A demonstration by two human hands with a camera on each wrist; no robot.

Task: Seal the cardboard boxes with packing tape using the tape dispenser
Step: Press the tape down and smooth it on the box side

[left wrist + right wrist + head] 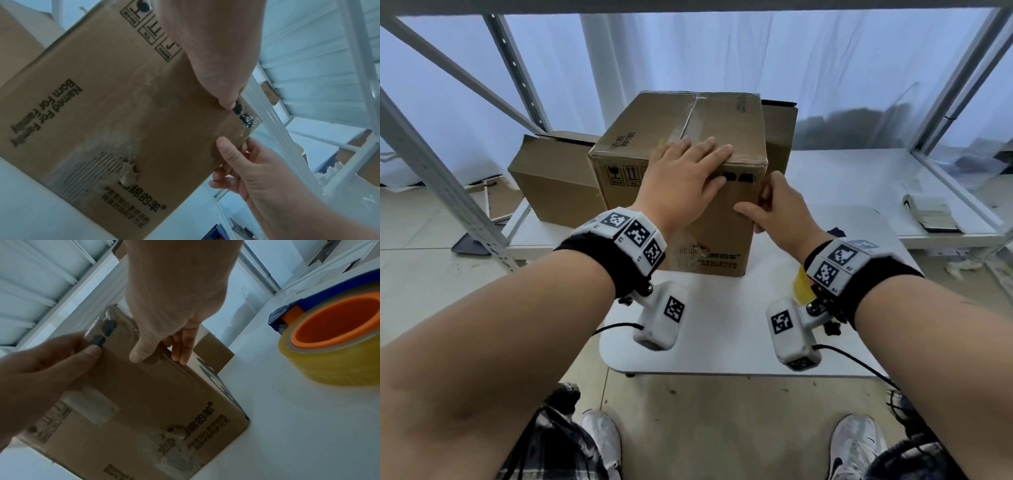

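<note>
A closed cardboard box (681, 126) stands on the white table (739, 329), with clear tape along its top seam. My left hand (709, 164) lies flat over the box's top front edge, fingers straight on the lid and thumb on the front face. My right hand (753, 205) pinches the box's front right vertical edge, thumb on the front face (135, 356) and fingers round the side, over shiny clear tape. The tape dispenser (329, 366), a blue frame with an orange core and a yellowish roll, stands on the table to the right of the box, held by neither hand.
A second brown box (551, 178) sits behind to the left and a third (780, 133) behind to the right. Grey metal shelf uprights (431, 171) flank the table. A flat bundle (931, 214) lies on the white shelf at the right.
</note>
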